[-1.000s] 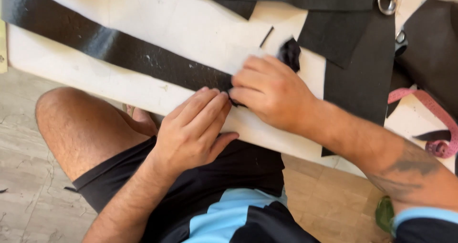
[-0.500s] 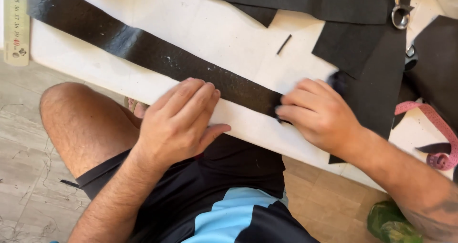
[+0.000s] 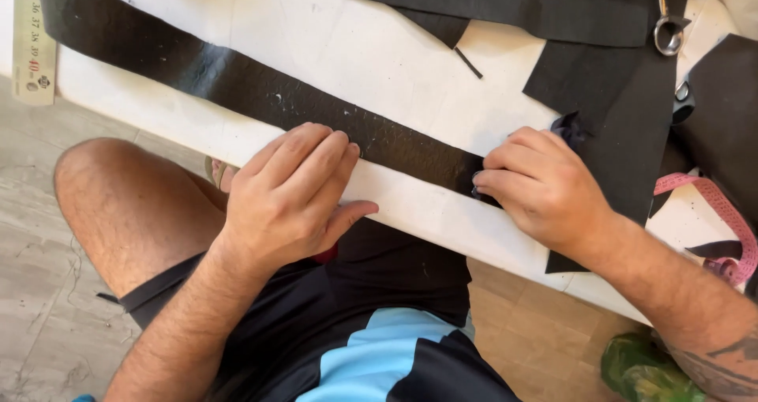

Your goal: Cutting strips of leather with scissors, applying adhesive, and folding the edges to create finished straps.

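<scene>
A long glossy black strip [image 3: 197, 74] lies slantwise across a white board [image 3: 371, 62]. My left hand [image 3: 292, 193] rests flat on the board, fingers together, with the fingertips on the strip's near edge. My right hand [image 3: 545, 189] is curled at the strip's right end and presses down there. A small dark wad of cloth [image 3: 570, 125] sticks out behind its fingers. I am seated, with my bare knee [image 3: 110, 204] and dark shorts below the board's near edge.
Black sheets [image 3: 616, 94] overlap the board at the upper right, with scissors [image 3: 669, 24] on top. A pink measuring tape [image 3: 730, 228] curls at the right edge. A ruler [image 3: 33, 43] lies upper left. Something green [image 3: 643, 366] sits on the floor.
My right hand has slid to the right along the strip, away from my left hand. My left hand has stayed flat on the near edge.
</scene>
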